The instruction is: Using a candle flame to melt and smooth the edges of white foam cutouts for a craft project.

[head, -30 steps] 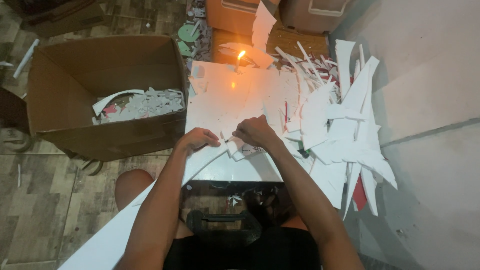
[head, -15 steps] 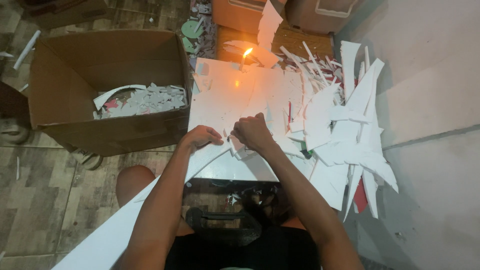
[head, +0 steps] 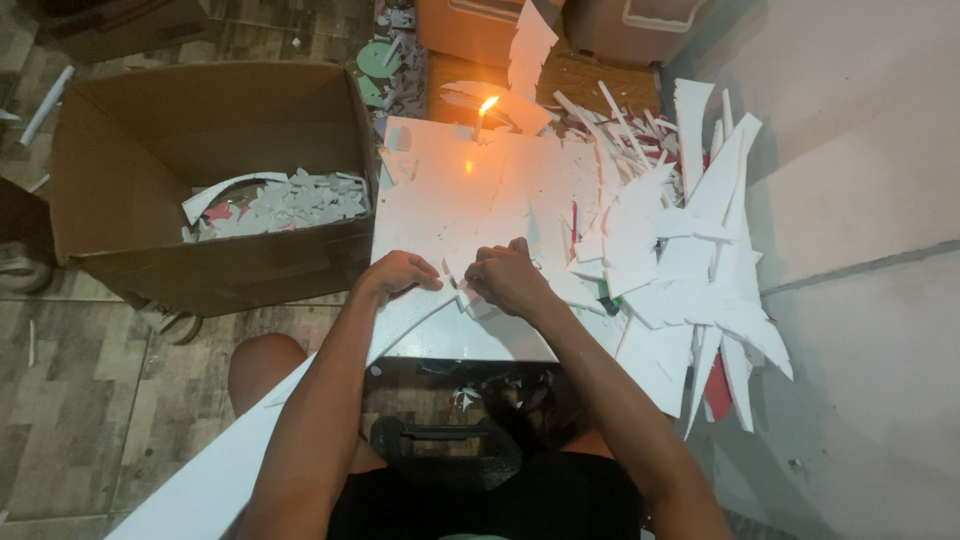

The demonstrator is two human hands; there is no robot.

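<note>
The left hand and right hand meet over the near edge of a white board, both pinching a small white scrap between the fingertips, knuckles up. A long curved white strip runs from under the left hand down past the knee. The scrap is thin and looks brittle; pulled unevenly, it could snap or tear off line, and bits could scatter onto the floor.

Further up the board a candle burns, its flame close to a white sheet leaning behind it and to loose offcuts. That is the main hazard as I judge it: a piece pushed or flicked forward, or a reaching forearm, could meet the flame.

To the right a loose heap of white shards lies beside the board; a nudge from the right elbow could slide it. At the left, a cardboard box holds more cut pieces.
</note>
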